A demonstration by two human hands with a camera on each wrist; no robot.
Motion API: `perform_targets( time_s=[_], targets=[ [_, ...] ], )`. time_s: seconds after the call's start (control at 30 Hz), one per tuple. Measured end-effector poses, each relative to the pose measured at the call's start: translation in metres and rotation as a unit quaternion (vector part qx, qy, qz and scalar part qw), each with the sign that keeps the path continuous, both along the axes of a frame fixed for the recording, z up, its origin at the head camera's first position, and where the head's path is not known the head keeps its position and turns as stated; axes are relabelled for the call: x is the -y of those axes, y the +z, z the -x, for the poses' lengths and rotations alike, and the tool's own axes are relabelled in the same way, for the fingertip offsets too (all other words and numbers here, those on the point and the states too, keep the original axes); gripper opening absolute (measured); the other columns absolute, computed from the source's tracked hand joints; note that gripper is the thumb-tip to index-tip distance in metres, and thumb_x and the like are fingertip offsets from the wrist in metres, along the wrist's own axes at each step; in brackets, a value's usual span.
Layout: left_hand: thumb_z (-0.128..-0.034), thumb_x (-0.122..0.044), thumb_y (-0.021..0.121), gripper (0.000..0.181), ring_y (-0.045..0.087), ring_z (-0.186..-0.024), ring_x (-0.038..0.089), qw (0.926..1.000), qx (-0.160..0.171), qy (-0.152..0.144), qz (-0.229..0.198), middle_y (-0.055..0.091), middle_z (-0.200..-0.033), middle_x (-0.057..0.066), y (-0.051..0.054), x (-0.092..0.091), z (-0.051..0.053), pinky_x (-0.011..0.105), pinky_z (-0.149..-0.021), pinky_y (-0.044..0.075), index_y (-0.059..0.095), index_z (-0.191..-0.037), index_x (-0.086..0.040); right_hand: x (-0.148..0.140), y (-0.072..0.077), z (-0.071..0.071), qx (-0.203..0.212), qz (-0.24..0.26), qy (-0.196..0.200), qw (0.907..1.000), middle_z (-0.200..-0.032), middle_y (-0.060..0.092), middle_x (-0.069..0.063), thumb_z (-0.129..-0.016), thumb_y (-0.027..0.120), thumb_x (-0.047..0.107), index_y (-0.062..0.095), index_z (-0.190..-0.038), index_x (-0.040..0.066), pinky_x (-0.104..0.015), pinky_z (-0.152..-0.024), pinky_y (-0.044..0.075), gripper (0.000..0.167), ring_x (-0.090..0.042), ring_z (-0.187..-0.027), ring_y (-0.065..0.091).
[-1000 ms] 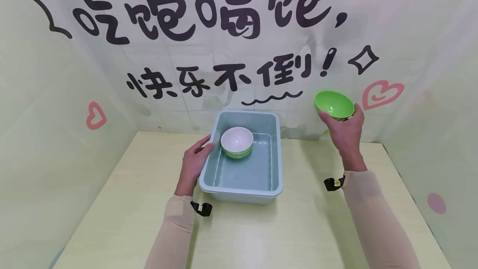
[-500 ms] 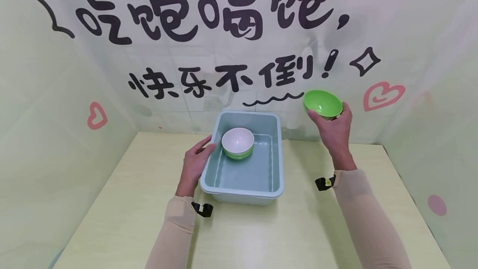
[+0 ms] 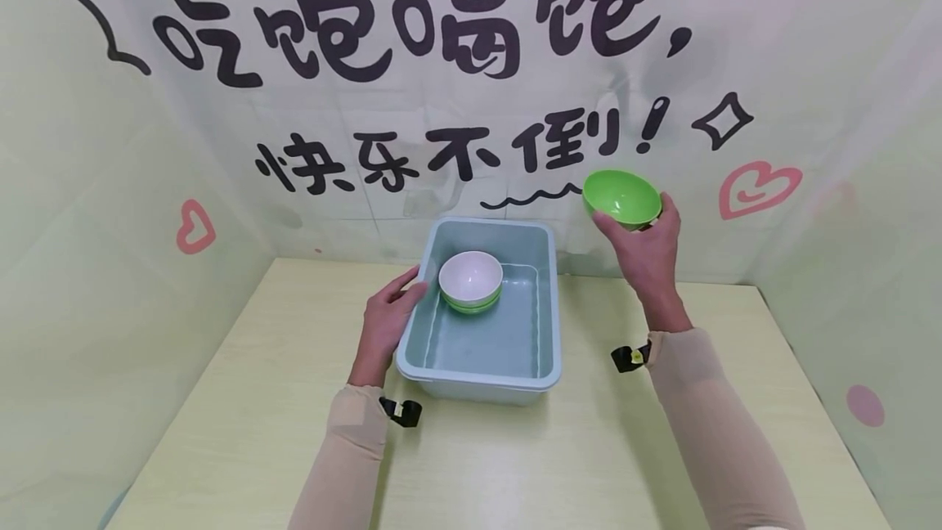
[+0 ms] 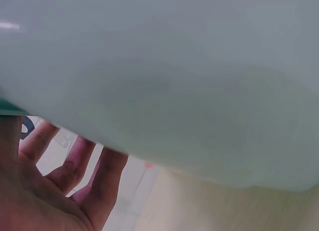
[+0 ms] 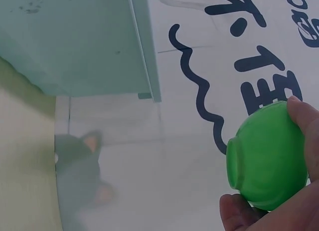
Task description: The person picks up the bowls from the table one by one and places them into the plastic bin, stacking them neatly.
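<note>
My right hand (image 3: 648,260) holds a green bowl (image 3: 621,196) in the air, right of the basin and above the table, thumb on the near side and fingers round the other. The bowl tilts, with its inside facing the head camera; in the right wrist view its green outside and foot ring show. A pale blue rectangular basin (image 3: 478,379) stands on the table. My left hand (image 3: 384,319) grips its left side, thumb at the rim and fingers (image 4: 107,178) along the outer wall. Inside, toward the back left, a white-lined bowl (image 3: 471,276) sits stacked on green bowlware (image 3: 474,308).
The light wooden table (image 3: 486,464) reaches to a white back wall (image 3: 412,223) with large black lettering. Pale side walls (image 3: 832,293) enclose it left and right. The basin stands close to the back wall.
My right hand has moved left toward the basin, and slightly up, with the green bowl. My left hand, the basin and the stacked bowls keep their places; the head view shifts slightly.
</note>
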State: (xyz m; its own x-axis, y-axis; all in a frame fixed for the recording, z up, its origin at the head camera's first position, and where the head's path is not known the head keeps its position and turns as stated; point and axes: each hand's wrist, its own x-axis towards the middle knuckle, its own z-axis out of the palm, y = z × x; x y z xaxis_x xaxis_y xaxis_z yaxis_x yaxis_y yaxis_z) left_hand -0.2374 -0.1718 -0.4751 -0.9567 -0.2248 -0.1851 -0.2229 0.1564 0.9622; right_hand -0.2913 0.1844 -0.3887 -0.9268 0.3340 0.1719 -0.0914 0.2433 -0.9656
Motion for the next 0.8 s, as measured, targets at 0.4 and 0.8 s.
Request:
perform_targets(
  time_s=[0.4, 0.8],
  targets=[
    [-0.0955, -0.045, 0.067, 0.047, 0.070, -0.114, 0.035, 0.9999, -0.002, 0.013, 0.000, 0.068, -0.134, 0.015, 0.000, 0.000, 0.000, 0.049, -0.096, 0.058, 0.062, -0.141, -0.034, 0.022, 0.007, 0.005, -0.022, 0.029, 0.021, 0.9991, -0.160, 0.030, -0.008, -0.080, 0.086, 0.039, 0.020, -0.160, 0.015, -0.038, -0.116, 0.043, 0.106, -0.022, -0.137, 0.045],
    [-0.0949, -0.046, 0.068, 0.049, 0.068, -0.119, 0.038, 0.9999, -0.003, 0.012, -0.012, 0.067, -0.137, 0.014, 0.002, -0.002, -0.002, 0.052, -0.098, 0.057, 0.061, -0.142, -0.034, 0.043, 0.012, 0.009, -0.021, 0.033, 0.032, 0.9987, -0.159, 0.031, -0.010, -0.078, 0.087, 0.041, 0.020, -0.160, 0.011, -0.037, -0.114, 0.045, 0.109, -0.024, -0.136, 0.045]
  ],
)
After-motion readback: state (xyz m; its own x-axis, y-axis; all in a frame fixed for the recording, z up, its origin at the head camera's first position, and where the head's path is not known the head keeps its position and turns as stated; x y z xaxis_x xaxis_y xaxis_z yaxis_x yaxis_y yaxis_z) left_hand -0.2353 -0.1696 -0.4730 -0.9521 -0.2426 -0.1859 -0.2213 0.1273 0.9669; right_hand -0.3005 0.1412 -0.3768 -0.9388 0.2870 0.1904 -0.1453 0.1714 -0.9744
